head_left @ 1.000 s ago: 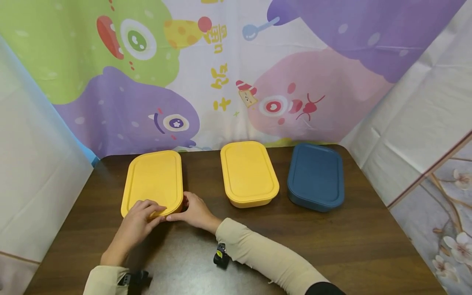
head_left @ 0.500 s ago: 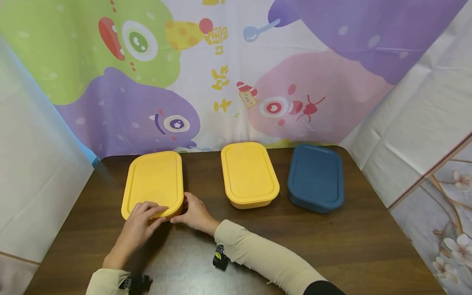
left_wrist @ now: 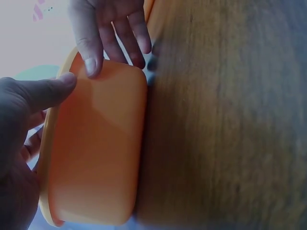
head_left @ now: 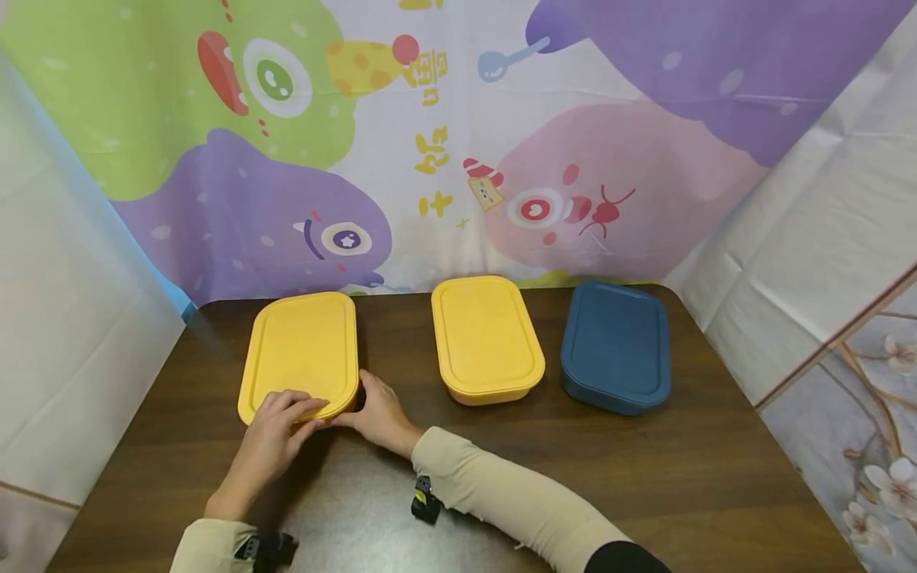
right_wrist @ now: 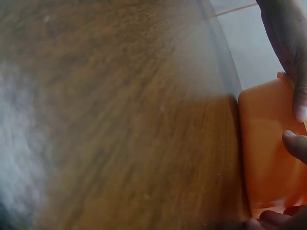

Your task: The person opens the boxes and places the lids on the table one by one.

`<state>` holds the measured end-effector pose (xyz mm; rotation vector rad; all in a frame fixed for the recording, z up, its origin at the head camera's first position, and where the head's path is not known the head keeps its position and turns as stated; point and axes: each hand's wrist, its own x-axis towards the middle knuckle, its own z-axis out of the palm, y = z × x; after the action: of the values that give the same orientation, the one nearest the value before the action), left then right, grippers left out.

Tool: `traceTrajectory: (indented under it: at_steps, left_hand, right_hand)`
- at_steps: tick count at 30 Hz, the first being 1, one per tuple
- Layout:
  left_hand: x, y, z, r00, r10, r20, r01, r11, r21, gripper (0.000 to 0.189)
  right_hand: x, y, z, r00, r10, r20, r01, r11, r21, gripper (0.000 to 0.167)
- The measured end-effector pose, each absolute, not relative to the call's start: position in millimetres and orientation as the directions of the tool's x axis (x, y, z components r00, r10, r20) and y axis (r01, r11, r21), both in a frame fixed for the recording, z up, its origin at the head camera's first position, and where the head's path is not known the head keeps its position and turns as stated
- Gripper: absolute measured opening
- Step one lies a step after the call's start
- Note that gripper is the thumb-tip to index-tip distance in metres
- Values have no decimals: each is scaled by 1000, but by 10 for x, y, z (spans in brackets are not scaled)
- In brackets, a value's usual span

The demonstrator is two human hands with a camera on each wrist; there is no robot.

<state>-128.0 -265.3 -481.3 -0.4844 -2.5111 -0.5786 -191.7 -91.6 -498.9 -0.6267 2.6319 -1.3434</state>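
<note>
A yellow lidded food container [head_left: 304,342] sits at the left of the table, its lid in place. My left hand [head_left: 268,430] pinches the near edge of its lid, fingers on top and thumb under the rim. Around the near right corner, my right hand [head_left: 380,414] grips the container, thumb on the front wall and fingers along the right side. In the left wrist view the front wall [left_wrist: 96,143] shows between both thumbs. The right wrist view catches the same orange-looking wall [right_wrist: 268,148]; my right fingertips there are partly cut off.
A second yellow lidded container [head_left: 487,334] stands mid-table, with a dark blue one [head_left: 616,342] to its right. Behind the brown wooden table [head_left: 645,493] hangs a cartoon-printed curtain [head_left: 437,143]. White cloth panels flank both sides.
Both hands keep their places at the container's near edge. My right thumb has shifted slightly to the right along the front. The whole head view drifts a little.
</note>
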Motion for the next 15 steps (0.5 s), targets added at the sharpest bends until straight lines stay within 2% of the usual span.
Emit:
traceTrajectory:
  at_steps: [8,15]
  left_hand:
    - [-1279,-2654,-4840,-798,220,561,445,842,304,32]
    - [-1279,-2659,-4857,-782,224,582,461,836,298,31]
  right_hand:
    - [-1956,-922,-5016,-897,-434,77,-340,571,-747,76]
    - [-1963,-922,-5010,-900,-432,57,-323,573,-753,79]
